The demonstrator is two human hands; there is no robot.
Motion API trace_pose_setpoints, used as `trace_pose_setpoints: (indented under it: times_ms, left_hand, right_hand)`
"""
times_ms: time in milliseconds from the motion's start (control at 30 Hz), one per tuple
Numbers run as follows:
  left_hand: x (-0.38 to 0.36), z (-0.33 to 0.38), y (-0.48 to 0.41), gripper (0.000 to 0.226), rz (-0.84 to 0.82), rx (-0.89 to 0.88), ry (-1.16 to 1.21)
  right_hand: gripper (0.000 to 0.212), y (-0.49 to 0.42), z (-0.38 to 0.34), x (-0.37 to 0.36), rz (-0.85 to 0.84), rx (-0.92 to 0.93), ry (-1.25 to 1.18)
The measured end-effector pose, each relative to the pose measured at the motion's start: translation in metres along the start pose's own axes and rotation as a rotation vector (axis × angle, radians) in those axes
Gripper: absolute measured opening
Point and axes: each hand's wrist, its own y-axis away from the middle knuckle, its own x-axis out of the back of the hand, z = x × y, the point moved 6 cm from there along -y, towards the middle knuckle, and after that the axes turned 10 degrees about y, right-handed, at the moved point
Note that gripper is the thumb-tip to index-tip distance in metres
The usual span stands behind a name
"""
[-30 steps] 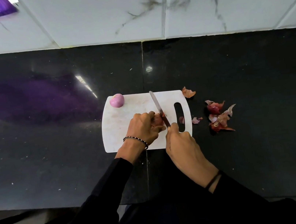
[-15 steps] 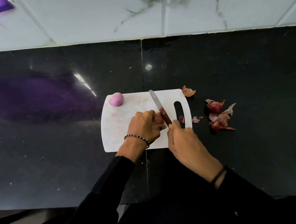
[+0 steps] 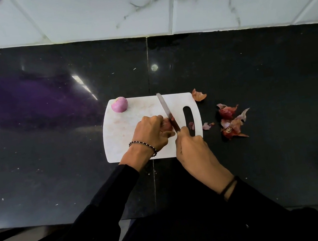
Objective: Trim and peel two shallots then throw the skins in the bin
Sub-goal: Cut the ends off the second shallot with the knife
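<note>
Shallot (image 3: 166, 125), centre frame on the cutting board (image 3: 134, 124): gripped by the left hand (image 3: 151, 132), exposed end facing right, where the right hand (image 3: 191, 146) clasps the knife (image 3: 165, 109), blade laid across that end, pointing up-frame.

Board (image 3: 134, 128) sat on the counter (image 3: 56, 156), tiled wall (image 3: 96, 10) behind. One shallot (image 3: 119, 104) lay on the board's far-left corner. Second shallot (image 3: 166, 123) was mid-board, held under the left hand (image 3: 152, 133) — knife (image 3: 165, 109) touching its right side, blade pointing away, handle in the right hand (image 3: 191, 148). Skin pile (image 3: 231, 123) lay on the counter right of the board; one skin (image 3: 198, 95) off the far-right corner, a small scrap (image 3: 207, 126) just beside the right edge.
</note>
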Motion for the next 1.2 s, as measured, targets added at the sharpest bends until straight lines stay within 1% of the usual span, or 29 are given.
trace_pose_setpoints:
  times_ms: [200,333,433,500,567,633,700,833,900,1000,1100,1200]
  left_hand:
    - [0.001,0.001,0.002,0.013,0.024,-0.002,-0.020]
    - [0.001,0.003,0.003,0.014,0.005,0.016,0.005]
    - [0.003,0.003,0.001,0.018,-0.032,0.022,0.046]
    - [0.003,0.002,0.002,0.029,-0.045,0.042,0.037]
    - [0.005,0.002,0.003,0.046,-0.044,0.074,0.013]
    - [0.006,0.004,0.003,0.050,-0.042,0.084,0.000]
    - [0.003,0.003,0.003,0.048,-0.039,0.093,0.028]
    - [0.002,0.001,0.001,0.027,-0.013,0.063,0.027]
    - [0.001,0.000,0.000,0.024,-0.001,0.055,0.029]
    - [0.000,-0.002,-0.001,0.020,0.000,0.052,0.039]
    - [-0.001,-0.005,-0.003,0.016,-0.007,0.053,0.049]
    - [0.000,-0.004,-0.004,0.020,-0.015,0.050,0.043]
  right_hand:
    - [0.020,-0.022,-0.009,0.014,-0.018,0.026,-0.050]
    - [0.022,-0.006,0.001,0.007,0.000,0.043,-0.074]
    - [0.024,0.013,0.013,-0.009,-0.106,-0.005,-0.088]
    - [0.025,0.015,0.014,-0.012,-0.120,-0.017,-0.077]
    - [0.023,0.008,0.010,-0.010,-0.066,-0.001,-0.063]
    - [0.021,-0.001,0.006,-0.006,-0.028,0.012,-0.072]
    - [0.020,-0.008,0.006,-0.004,-0.023,0.012,-0.082]
    - [0.018,-0.008,0.003,-0.006,-0.020,0.013,-0.095]
    - [0.019,-0.002,0.007,-0.012,-0.052,-0.007,-0.082]
    - [0.022,0.010,0.015,-0.027,-0.152,-0.045,-0.040]
    - [0.021,0.016,0.017,-0.032,-0.133,-0.038,-0.012]
    - [0.019,0.013,0.014,-0.031,-0.117,-0.031,-0.008]
